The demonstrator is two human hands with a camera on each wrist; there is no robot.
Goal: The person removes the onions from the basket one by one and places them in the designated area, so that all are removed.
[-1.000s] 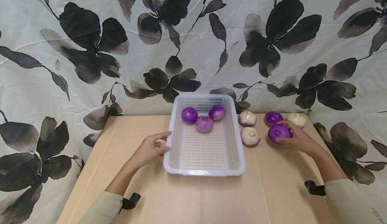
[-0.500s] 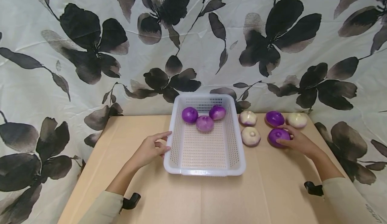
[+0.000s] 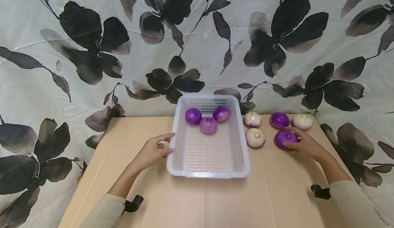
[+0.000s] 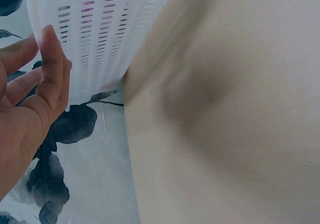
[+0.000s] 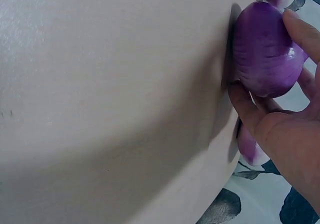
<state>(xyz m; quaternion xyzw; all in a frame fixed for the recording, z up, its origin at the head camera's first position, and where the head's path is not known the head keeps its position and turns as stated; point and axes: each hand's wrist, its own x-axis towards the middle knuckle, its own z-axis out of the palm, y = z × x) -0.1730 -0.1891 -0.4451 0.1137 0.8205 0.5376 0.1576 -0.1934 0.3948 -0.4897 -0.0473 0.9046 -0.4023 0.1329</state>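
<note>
A white perforated plastic basket (image 3: pixel 207 174) sits mid-table with three purple turnips inside, one of them the turnip (image 3: pixel 208 125) nearest the front. My left hand (image 3: pixel 153 152) grips the basket's left rim, its bent fingers against the outer wall in the left wrist view. At right, my right hand (image 3: pixel 306 147) holds a purple turnip (image 3: pixel 284 140) between thumb and fingers, right over the table. In the right wrist view the turnip (image 5: pixel 265 49) shows its smooth purple side, with fingers curled beneath and beside it. Another purple turnip (image 3: pixel 279 119) lies just behind.
Two mostly white turnips, one of them the front turnip (image 3: pixel 255 138), stand by the basket's right side. Another white turnip (image 3: pixel 302 122) is at the back right, near the table's edge. A floral cloth (image 3: pixel 197 50) hangs behind the light wooden table (image 3: pixel 197 204).
My right hand and the purple turnip have shifted very slightly to the right. My left hand and the basket have stayed in place.
</note>
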